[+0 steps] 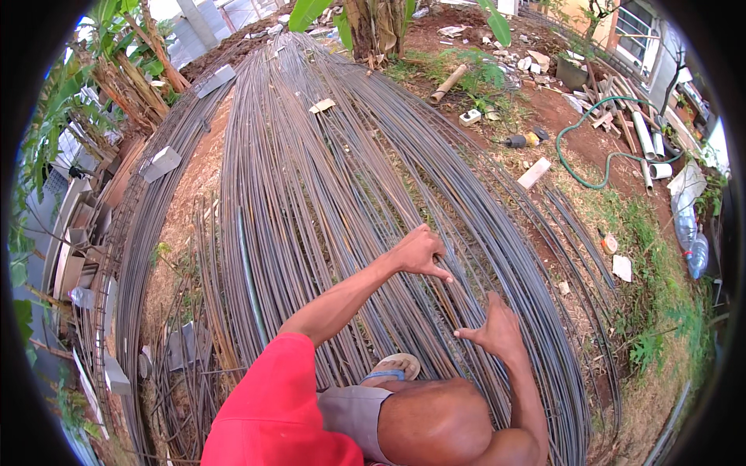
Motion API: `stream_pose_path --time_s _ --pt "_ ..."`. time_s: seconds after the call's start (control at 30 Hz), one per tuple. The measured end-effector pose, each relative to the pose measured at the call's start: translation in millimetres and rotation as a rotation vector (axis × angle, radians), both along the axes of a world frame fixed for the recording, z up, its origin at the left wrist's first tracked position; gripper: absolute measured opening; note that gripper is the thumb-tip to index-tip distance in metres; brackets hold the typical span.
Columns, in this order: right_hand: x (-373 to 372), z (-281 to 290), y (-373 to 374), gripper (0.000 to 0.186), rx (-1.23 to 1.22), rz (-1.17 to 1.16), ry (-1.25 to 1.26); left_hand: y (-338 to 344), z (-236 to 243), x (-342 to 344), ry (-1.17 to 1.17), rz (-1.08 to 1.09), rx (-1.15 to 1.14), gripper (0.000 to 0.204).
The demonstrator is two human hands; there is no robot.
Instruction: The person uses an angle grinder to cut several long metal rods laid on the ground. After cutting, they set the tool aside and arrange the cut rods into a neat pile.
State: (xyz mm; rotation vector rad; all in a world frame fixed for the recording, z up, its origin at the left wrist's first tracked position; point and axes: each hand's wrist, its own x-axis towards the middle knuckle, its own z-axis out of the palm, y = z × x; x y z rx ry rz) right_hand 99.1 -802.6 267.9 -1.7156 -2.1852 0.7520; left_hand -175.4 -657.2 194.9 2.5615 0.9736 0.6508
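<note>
Long steel reinforcing bars [272,155] lie in a wide bundle along the ground and converge at the far end. My left hand [418,252] is over the middle of the bars, thumb stretched out apart from its bent fingers. To its right and nearer to me, my right hand [497,332] is raised with its thumb pointing left and its fingers upward. The two hands face each other with a gap between them, and neither shows anything held. Below them, a sandalled foot [395,366] of mine rests on the bars.
Concrete blocks [163,164] sit on a separate bar bundle at left. A pale block [534,173], a power tool [522,140] and a green hose [562,155] lie on the right. Plastic bottles [697,252] are at the far right; a banana trunk [378,29] stands behind.
</note>
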Motion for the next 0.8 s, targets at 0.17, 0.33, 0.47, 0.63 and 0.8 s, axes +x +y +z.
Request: stream_pose_path --time_s 0.17,0.33,0.47,0.63,0.8 --pt "16.1 -4.7 16.7 0.064 -0.175 -0.116 0.039 10.5 0.9 19.5 0.026 0.042 0.070 0.070" --pt "28.5 -48.6 14.5 0.044 0.041 -0.132 0.002 -12.8 -17.8 44.2 -0.070 0.198 0.208 0.054" --pt "32.0 -46.0 26.8 0.061 -0.018 -0.098 0.047 -25.7 -56.9 31.2 -0.271 0.639 0.017 0.080" --pt "38.0 -81.1 18.1 0.060 0.058 -0.168 0.038 -35.9 -80.4 42.2 -1.187 0.739 -1.248 0.093" --pt "14.3 -115.9 9.8 0.048 0.149 -0.212 -0.004 -55.1 -70.0 97.0 -1.535 0.329 -1.492 0.075"
